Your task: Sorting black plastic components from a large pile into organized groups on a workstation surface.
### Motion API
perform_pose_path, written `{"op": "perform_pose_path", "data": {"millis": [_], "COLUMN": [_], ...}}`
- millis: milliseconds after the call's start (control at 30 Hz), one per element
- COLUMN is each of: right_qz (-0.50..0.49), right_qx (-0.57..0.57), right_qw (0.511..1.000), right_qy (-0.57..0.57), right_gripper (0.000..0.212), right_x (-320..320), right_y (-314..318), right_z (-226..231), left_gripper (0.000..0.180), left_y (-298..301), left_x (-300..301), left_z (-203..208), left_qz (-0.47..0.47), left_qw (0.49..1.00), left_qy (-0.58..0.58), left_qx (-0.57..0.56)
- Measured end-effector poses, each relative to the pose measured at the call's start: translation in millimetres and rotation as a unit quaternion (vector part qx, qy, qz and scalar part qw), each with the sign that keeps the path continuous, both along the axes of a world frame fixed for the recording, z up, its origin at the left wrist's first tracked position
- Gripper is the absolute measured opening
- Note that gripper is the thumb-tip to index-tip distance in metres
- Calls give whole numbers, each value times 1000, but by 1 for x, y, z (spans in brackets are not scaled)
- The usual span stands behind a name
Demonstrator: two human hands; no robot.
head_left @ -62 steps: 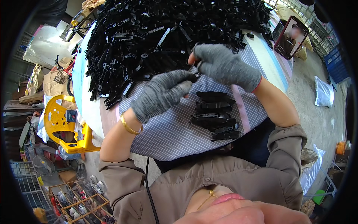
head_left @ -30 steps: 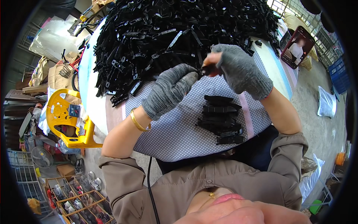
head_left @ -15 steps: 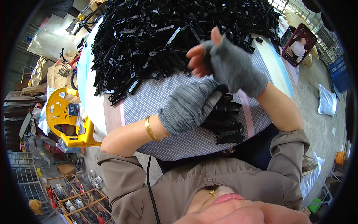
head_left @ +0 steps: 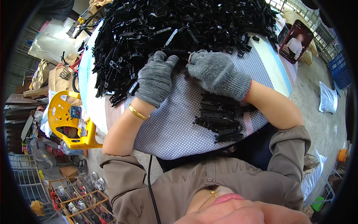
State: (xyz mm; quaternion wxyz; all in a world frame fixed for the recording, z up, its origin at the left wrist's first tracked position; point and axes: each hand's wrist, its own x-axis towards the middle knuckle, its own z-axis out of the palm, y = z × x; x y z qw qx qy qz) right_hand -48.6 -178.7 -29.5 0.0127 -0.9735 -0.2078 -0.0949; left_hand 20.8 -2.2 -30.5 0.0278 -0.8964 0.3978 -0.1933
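A large heap of long, glossy black plastic pieces (head_left: 130,44) covers the far side of the table. At its near edge my left hand (head_left: 156,78), in a grey fingerless glove, has its fingers bent onto a black plastic piece (head_left: 176,52). From the other side my right hand (head_left: 220,72), gloved alike, is curled with its fingertips at that piece's right end; its thumb side is partly hidden. Below the right hand, a row of similar black pieces (head_left: 218,119) lies side by side near the table's front edge.
A patterned grey cloth (head_left: 160,130) covers the round table. At the far right stands a phone (head_left: 296,42) with a lit screen. A yellow plastic chair (head_left: 56,115) is at the left, a shoe rack (head_left: 80,199) at lower left, and a blue crate (head_left: 340,72) at right.
My hands were close together over the near pieces, the right one raised with fingers spread. Both have since moved to the heap's edge, the left leftward, and bent round a black piece.
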Motion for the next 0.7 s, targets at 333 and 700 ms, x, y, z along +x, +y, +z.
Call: {"op": "perform_pose_path", "data": {"millis": [333, 700], "right_qz": [-12, -83], "right_qx": [106, 113], "right_qw": [987, 984], "right_qy": [124, 115], "right_gripper": [33, 21], "right_x": [-15, -14], "right_y": [-18, -30], "right_z": [4, 10], "left_gripper": [22, 43], "left_y": [-5, -1], "left_x": [-18, -10], "left_z": [10, 7], "left_qz": [-31, 91], "left_qw": [982, 988], "left_qy": [59, 126], "left_qx": [174, 14]}}
